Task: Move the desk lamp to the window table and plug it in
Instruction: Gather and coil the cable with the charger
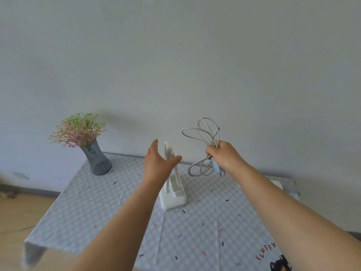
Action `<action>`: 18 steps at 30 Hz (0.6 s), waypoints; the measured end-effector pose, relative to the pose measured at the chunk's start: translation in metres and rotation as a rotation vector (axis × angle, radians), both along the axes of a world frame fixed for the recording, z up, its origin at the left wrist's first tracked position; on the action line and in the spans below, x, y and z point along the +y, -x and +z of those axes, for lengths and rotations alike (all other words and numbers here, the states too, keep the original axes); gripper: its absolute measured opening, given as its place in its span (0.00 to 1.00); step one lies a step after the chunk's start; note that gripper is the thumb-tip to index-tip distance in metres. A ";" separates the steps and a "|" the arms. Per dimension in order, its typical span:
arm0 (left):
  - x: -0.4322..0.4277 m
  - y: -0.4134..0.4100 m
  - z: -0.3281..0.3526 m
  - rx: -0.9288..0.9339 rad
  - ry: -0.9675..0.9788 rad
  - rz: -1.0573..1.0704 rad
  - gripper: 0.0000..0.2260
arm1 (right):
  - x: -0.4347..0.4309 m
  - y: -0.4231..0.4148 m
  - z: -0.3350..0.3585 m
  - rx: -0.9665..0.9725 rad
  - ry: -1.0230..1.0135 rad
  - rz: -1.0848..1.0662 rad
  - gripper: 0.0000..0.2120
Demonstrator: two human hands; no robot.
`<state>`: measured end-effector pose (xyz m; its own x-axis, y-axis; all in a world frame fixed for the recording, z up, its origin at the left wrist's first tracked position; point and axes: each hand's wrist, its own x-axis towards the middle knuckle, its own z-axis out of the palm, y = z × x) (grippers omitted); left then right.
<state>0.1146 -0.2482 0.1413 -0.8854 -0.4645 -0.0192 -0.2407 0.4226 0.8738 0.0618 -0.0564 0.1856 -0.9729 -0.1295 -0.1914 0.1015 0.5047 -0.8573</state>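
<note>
Just beyond the released, spread fingers (154, 146) of the left hand (158, 163), white desk lamp (175, 199) stood on the checked surface (97, 202), coiled cord (205, 132) grasped by the right hand (224, 155), plug (219, 169) hung below its fingers.

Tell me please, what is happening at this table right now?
A person works over a blue-and-white checked tablecloth. The right hand grips a coiled white cable, and its pale blue plug hangs below the fist, so nothing is plugged in yet. The open left hand is at the upright arm of the white plastic desk lamp, which stands on the cloth; contact is unclear. A grey glass vase of pink and green flowers stands at the far left corner.
</note>
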 end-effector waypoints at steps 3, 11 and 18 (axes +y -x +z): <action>-0.007 0.005 -0.016 -0.029 -0.018 -0.035 0.46 | -0.007 0.000 -0.007 -0.012 -0.022 -0.002 0.06; -0.018 0.022 -0.043 -0.120 -0.001 -0.138 0.44 | -0.016 0.003 -0.027 -0.033 -0.092 -0.053 0.07; -0.013 0.032 -0.053 -0.092 -0.086 -0.201 0.30 | -0.024 0.005 -0.047 -0.090 -0.109 -0.097 0.07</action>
